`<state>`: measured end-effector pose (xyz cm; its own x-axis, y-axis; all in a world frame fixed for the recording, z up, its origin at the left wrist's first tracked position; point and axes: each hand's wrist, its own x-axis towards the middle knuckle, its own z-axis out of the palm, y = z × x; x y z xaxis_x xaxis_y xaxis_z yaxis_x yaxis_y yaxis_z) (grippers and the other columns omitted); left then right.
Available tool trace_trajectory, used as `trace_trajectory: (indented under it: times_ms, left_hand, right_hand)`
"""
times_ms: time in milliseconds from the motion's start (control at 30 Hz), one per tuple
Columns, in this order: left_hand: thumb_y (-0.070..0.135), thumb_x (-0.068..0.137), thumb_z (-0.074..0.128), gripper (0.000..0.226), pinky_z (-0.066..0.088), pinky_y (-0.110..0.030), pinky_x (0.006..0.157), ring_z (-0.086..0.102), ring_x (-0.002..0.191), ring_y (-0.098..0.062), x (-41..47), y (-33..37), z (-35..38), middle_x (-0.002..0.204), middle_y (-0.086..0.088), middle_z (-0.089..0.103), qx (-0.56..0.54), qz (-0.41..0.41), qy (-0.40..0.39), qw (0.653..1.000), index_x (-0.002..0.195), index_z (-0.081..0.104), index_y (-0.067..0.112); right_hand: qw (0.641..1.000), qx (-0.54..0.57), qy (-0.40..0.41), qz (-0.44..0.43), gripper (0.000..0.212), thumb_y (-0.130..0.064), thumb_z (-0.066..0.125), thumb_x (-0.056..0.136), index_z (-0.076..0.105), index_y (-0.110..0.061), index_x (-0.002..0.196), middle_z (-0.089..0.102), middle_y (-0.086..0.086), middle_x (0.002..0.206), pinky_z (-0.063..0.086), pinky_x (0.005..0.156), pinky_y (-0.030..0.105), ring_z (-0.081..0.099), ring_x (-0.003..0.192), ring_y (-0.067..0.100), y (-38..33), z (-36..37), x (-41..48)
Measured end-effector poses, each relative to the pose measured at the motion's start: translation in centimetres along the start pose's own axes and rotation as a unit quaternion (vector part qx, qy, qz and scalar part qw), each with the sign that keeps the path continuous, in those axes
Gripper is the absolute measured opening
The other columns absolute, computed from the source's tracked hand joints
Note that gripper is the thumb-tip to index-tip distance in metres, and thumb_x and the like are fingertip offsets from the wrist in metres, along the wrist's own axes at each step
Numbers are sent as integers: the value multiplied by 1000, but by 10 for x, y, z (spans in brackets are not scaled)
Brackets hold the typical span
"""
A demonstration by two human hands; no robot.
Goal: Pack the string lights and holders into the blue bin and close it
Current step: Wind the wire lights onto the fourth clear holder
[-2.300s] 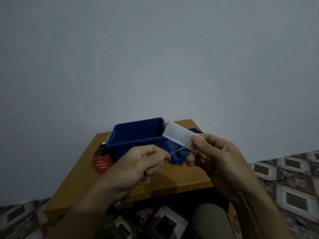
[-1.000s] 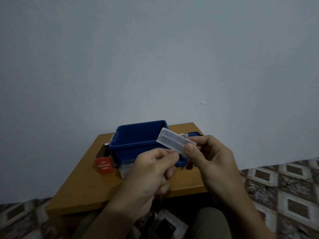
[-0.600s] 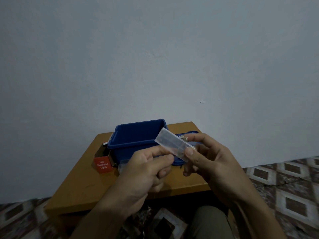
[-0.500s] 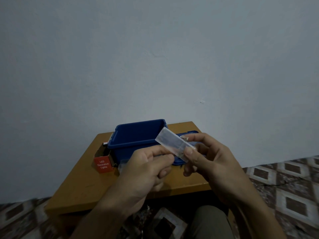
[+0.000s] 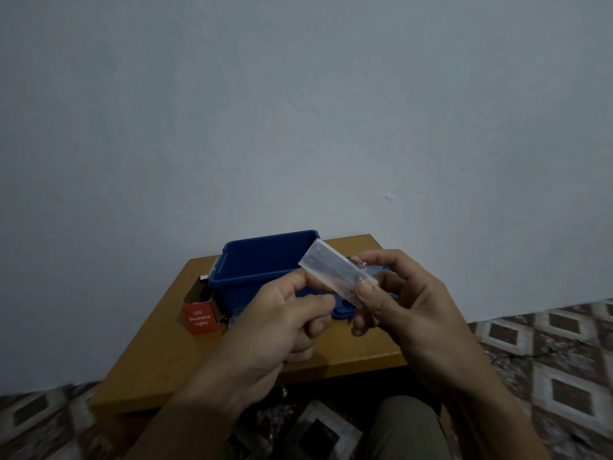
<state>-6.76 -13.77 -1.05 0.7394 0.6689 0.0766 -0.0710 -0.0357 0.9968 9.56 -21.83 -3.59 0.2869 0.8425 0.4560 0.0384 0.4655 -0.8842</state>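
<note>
1 clear holder pinched by left hand, right hand, blue bin behind

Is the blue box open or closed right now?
Open. The blue bin has no lid on top; its inside walls show. The lid lies beside it on the table.

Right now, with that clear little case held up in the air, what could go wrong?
The clear case, pinched at one end by the right hand, hangs in the air; a slip could drop it onto the table or floor. Any thin wire by the left hand is lost in the dim light, so it might snag.
</note>
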Motion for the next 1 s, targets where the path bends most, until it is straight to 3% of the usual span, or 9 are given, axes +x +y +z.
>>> trace_trajectory:
  times_ms: [167, 267, 433, 700, 867, 1000]
  left_hand:
    - [11, 96, 57, 23, 18, -23, 44, 27, 41, -8, 3, 0, 0, 61, -4, 47, -5, -18, -10, 1000, 117, 66, 16]
    - [9, 98, 54, 26, 28, -23, 46, 35, 43, -9, 5, 0, -2, 64, -6, 52, 4, -30, -15, 999, 120, 65, 17]
    - [18, 99, 55, 22, 46, -31, 68, 54, 62, -14, 7, 0, -6, 75, -5, 65, 105, -17, -12, 994, 118, 66, 20]
    - [42, 90, 60, 32, 39, -21, 54, 48, 57, -11, 13, -9, -12, 68, -3, 58, 149, -42, -29, 988, 85, 67, 11]
    - [40, 86, 72, 29, 34, -21, 49, 43, 50, -11, 18, -11, -21, 67, -4, 54, 73, -71, -87, 991, 79, 66, 13]
    - [30, 82, 70, 16, 28, -20, 46, 36, 47, -9, 22, -6, -28, 63, -3, 47, 22, -89, -132, 987, 82, 69, 14]
  right_hand:
    - [1000, -17, 16, 0, 30, -25, 66, 85, 66, -21, 115, 60, 23, 87, 58, 65, 32, 65, 63, 24, 3, -1, 1]
    - [999, -33, 33, -3, 30, -28, 66, 85, 67, -22, 115, 62, 16, 80, 57, 65, 31, 65, 63, 23, 5, -1, 1]
    - [998, -37, 48, -1, 31, -30, 66, 85, 67, -24, 116, 63, 5, 76, 55, 63, 28, 64, 63, 21, 7, 0, 2]
    - [997, 69, 11, 13, 31, -30, 75, 82, 73, -18, 110, 55, 28, 92, 54, 61, 32, 58, 62, 23, 1, -6, 1]
    - [990, 130, -58, 18, 51, -40, 87, 70, 74, -13, 111, 59, 20, 96, 53, 59, 28, 56, 62, 21, 4, -12, 1]
    - [981, 151, -121, 31, 35, -24, 79, 75, 73, -11, 108, 64, 10, 92, 53, 58, 27, 58, 65, 16, -2, -17, -4]
